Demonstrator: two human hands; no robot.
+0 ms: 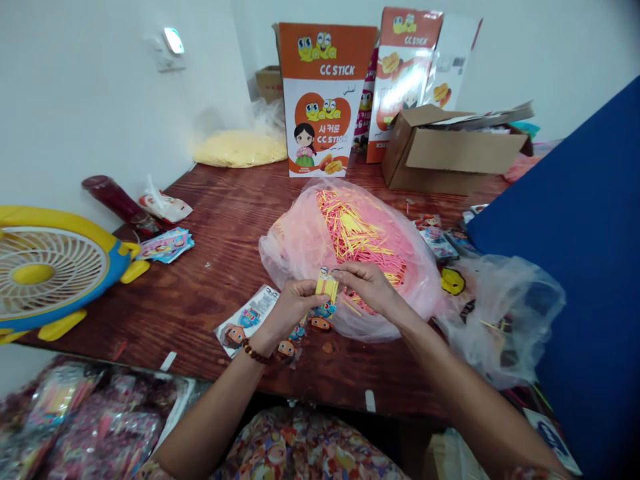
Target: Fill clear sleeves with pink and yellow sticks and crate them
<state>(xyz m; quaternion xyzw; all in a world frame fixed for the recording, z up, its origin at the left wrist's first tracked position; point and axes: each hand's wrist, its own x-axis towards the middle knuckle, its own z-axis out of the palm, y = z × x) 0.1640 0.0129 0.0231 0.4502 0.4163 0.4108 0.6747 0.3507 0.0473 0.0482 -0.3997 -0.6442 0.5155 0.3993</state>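
My left hand (297, 308) pinches a small bundle of yellow and pink sticks (327, 287) between thumb and fingers, above the table's front part. My right hand (369, 285) is closed in a pinch at the bundle's upper right edge; what its fingertips grip is too small to make out. Behind and right of both hands lies a large translucent pink bag (305, 243), its mouth showing many loose pink and yellow sticks (350, 230). Under and beside my left hand are printed packets (249, 319) with cartoon faces, partly hidden by the hand and wrist.
A yellow and blue fan (107, 267) stands left, near a dark red bottle (113, 197) and printed cards (170, 244). Cartons (323, 100) and an opened cardboard box (457, 157) line the back. A blue panel (575, 267) and a clear plastic bag (520, 320) are at right.
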